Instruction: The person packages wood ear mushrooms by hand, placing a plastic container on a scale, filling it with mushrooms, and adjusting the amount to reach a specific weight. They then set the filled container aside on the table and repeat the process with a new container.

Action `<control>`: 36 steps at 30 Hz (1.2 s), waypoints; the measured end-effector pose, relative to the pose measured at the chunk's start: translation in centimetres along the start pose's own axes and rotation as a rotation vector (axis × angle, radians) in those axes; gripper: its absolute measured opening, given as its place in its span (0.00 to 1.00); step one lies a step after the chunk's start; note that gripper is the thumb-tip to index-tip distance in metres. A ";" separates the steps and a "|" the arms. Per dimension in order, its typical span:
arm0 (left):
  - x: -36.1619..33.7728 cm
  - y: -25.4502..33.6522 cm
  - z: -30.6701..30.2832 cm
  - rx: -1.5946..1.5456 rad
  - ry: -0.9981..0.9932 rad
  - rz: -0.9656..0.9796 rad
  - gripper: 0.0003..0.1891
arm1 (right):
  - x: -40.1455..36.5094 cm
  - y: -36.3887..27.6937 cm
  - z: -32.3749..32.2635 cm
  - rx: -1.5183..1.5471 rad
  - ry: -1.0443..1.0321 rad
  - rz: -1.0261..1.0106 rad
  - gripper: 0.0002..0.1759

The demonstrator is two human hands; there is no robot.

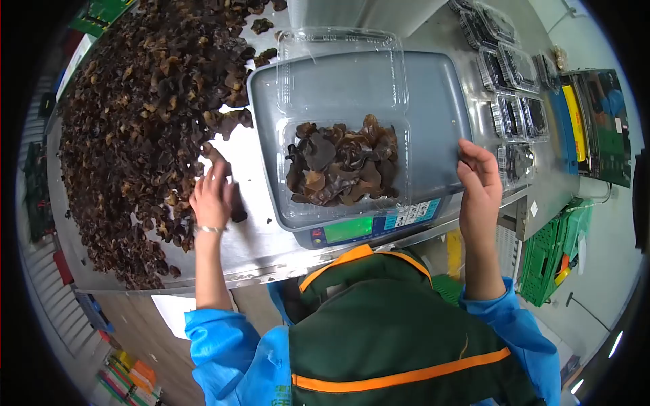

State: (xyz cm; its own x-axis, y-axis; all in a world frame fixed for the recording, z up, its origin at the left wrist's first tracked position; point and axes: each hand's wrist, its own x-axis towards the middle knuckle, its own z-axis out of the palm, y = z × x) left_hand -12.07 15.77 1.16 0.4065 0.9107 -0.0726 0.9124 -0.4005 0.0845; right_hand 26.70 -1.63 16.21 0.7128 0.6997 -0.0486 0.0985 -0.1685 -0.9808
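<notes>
My left hand point(212, 199) is at the right edge of a large heap of brown wood ear mushrooms point(149, 101). Its fingers close on a wood ear mushroom point(212, 153) that sticks out past the fingertips. A clear plastic clamshell box point(404, 162), its lid folded back, holds more dark mushroom pieces point(345, 162). The box rests in a grey tray point(437, 101) on a scale with a lit green display point(349, 230). Beside the tray's right edge my right hand point(479, 172) hovers with bent fingers apart, holding nothing.
Several filled, closed clear boxes point(518, 68) stand in rows on the metal table point(254, 254) at the right. Beyond them are a blue and yellow object point(574, 125) and green crates point(545, 257) below. A pale upright block point(369, 15) stands behind the tray.
</notes>
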 end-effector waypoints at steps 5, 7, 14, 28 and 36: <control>-4.8 -0.5 -0.5 -0.223 0.177 -0.205 0.12 | 2.3 -2.3 -0.7 0.281 0.009 0.058 0.13; -5.7 -0.6 -2.3 -0.305 0.460 -0.201 0.10 | 3.8 -3.9 -1.2 0.340 0.008 0.082 0.13; -7.4 -3.5 -5.6 -1.306 0.702 -0.570 0.13 | 7.8 -4.5 1.3 0.209 -0.267 0.308 0.19; 0.4 14.0 -13.7 -0.826 0.407 0.268 0.16 | 9.4 -1.1 9.1 0.293 -0.182 0.352 0.44; -0.8 12.3 -14.4 -1.046 -0.471 -0.240 0.19 | 0.7 -1.5 1.4 -0.727 -0.657 0.024 0.25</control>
State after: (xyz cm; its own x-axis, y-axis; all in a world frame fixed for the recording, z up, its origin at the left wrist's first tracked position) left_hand -1.84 11.56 16.58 0.4075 0.7364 -0.5400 0.5730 0.2542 0.7791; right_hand 26.09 0.06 17.39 0.2138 0.9004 -0.3790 0.6499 -0.4208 -0.6329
